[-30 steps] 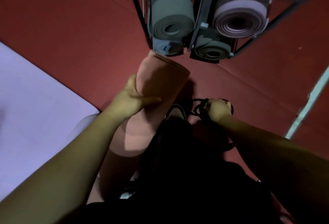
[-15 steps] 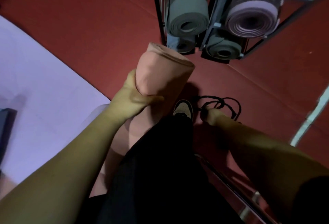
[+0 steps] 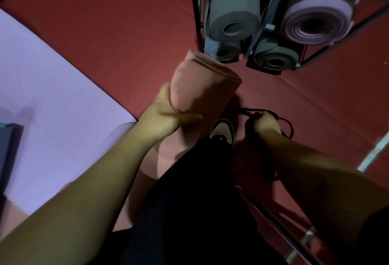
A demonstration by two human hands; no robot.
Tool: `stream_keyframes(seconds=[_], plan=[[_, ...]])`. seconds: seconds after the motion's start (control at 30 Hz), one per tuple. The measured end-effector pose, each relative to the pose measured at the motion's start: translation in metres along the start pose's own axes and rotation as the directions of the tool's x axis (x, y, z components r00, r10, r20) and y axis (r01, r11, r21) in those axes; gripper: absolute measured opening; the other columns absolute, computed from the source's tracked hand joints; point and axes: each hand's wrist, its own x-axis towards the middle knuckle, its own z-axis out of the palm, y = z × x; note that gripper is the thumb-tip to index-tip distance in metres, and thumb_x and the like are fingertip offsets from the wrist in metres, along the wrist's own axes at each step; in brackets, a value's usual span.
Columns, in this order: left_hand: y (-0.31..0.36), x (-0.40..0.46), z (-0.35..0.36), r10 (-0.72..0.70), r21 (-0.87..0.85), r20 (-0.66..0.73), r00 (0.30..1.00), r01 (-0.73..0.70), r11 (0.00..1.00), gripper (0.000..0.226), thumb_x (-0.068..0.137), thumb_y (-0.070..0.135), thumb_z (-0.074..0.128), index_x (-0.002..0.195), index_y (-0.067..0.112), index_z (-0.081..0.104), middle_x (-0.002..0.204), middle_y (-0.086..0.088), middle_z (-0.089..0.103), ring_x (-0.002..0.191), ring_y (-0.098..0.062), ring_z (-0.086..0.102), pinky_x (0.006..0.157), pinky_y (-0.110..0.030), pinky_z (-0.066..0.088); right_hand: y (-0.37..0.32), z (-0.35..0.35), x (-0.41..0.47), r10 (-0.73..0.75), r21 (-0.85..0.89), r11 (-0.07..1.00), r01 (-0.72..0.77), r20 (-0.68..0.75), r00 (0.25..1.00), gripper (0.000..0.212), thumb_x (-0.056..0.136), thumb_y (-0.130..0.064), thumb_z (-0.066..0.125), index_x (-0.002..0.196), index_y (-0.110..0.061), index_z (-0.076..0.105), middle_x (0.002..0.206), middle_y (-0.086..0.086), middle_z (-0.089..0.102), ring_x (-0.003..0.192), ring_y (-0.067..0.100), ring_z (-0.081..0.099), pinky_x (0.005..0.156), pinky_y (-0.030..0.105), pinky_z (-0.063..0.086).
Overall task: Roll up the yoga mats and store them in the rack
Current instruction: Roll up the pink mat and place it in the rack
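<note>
Head view: left hand (image 3: 166,117) grips the soft, light rolled mat (image 3: 202,90) mid-length, right hand (image 3: 264,122) pinching a black cord (image 3: 288,123).

upper right: rack (image 3: 263,31) bars frame four slots, each already filled by a rolled mat | centre: pink roll (image 3: 202,88) held up just below the rack, blocking the near approach | lower right: black strap (image 3: 286,123) and shoe (image 3: 223,132) on floor | upper left: bare red floor (image 3: 105,12), open passage
</note>
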Motion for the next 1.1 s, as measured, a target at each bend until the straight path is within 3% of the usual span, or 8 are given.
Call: stream_keyframes(seconds=[0.13,0.23,0.33,0.53,0.73,0.87,0.97,1.1], plan=[[-0.004,-0.019,-0.009,-0.002,0.011,-0.042,0.999,0.003,1.0,0.102,0.06,0.048,0.091,0.141,0.041,0.028,0.121,0.005,0.057,0.099,-0.021,0.056,0.074,-0.032,0.039,-0.017,-0.034,-0.018,-0.075,0.035,0.996,0.077,-0.066,0.995,0.029,0.095,-0.027,0.05,0.112,-0.006,0.064,0.112,0.021,0.065,0.101,0.038,0.062,0.082,0.036,0.048],[-0.003,-0.049,-0.024,0.011,-0.033,-0.087,0.996,-0.014,0.999,0.106,0.056,0.052,0.089,0.14,0.047,0.025,0.121,0.004,0.06,0.097,-0.022,0.06,0.076,-0.035,0.047,-0.051,-0.069,-0.056,-0.245,0.097,0.962,0.257,-0.114,0.963,0.028,0.091,-0.028,0.055,0.072,-0.008,0.053,0.091,0.018,0.053,0.084,0.032,0.055,0.07,0.034,0.039],[-0.001,-0.086,-0.038,0.011,-0.075,-0.137,0.99,-0.021,0.997,0.106,0.063,0.042,0.091,0.145,0.041,0.023,0.112,0.002,0.064,0.091,-0.02,0.063,0.072,-0.039,0.054,-0.101,-0.105,-0.114,-0.457,0.221,0.852,0.474,-0.125,0.881,0.029,0.091,-0.029,0.055,0.074,-0.005,0.052,0.077,0.013,0.044,0.069,0.021,0.043,0.064,0.034,0.029],[0.001,-0.164,-0.061,0.136,-0.181,-0.242,0.961,-0.182,0.966,0.119,0.054,0.04,0.096,0.147,0.032,0.023,0.139,0.008,0.047,0.125,-0.01,0.048,0.108,-0.035,0.041,-0.202,-0.138,-0.273,-0.741,0.566,0.581,0.585,0.072,0.667,0.022,0.087,-0.017,0.061,0.066,-0.021,0.057,0.059,-0.004,0.056,0.056,0.01,0.052,0.052,0.025,0.037],[-0.02,-0.237,-0.085,0.149,-0.435,-0.235,0.96,-0.241,0.868,0.121,0.05,0.015,0.09,0.148,0.028,0.021,0.137,0.01,0.047,0.128,-0.011,0.048,0.107,-0.034,0.044,-0.207,-0.124,-0.395,-0.896,0.031,0.433,0.901,0.122,0.426,0.017,0.093,-0.038,0.06,0.092,-0.021,0.057,0.076,-0.007,0.056,0.07,0.008,0.05,0.067,0.03,0.038],[-0.039,-0.271,-0.085,0.092,-0.718,-0.259,0.962,-0.255,0.648,0.117,0.036,-0.009,0.064,0.144,0.026,0.037,0.132,-0.017,0.058,0.117,-0.038,0.058,0.08,-0.048,0.049,-0.196,-0.101,-0.454,-0.933,-0.034,0.353,0.935,0.058,0.354,0.014,0.093,-0.032,0.062,0.093,-0.023,0.051,0.074,-0.008,0.052,0.064,0.006,0.048,0.059,0.018,0.037],[-0.043,-0.288,-0.086,-0.017,-0.813,-0.292,0.956,-0.239,0.531,0.109,0.037,-0.01,0.045,0.141,0.023,0.045,0.092,-0.017,0.068,0.072,-0.032,0.056,0.054,-0.03,0.036,-0.188,-0.076,-0.476,-0.949,-0.129,0.312,0.941,0.007,0.316,0.016,0.092,-0.03,0.059,0.104,-0.021,0.054,0.099,0.001,0.058,0.088,0.023,0.057,0.075,0.034,0.043],[-0.044,-0.307,-0.088,-0.29,-0.811,-0.431,0.855,-0.226,0.539,0.086,0.05,-0.003,0.039,0.122,0.042,0.052,0.111,-0.005,0.06,0.075,-0.022,0.056,0.065,-0.03,0.048,-0.182,-0.052,-0.494,-0.942,-0.265,0.327,0.907,-0.015,0.336,0.025,0.098,-0.034,0.05,0.115,-0.015,0.052,0.123,0.01,0.048,0.099,0.037,0.057,0.074,0.038,0.039]])
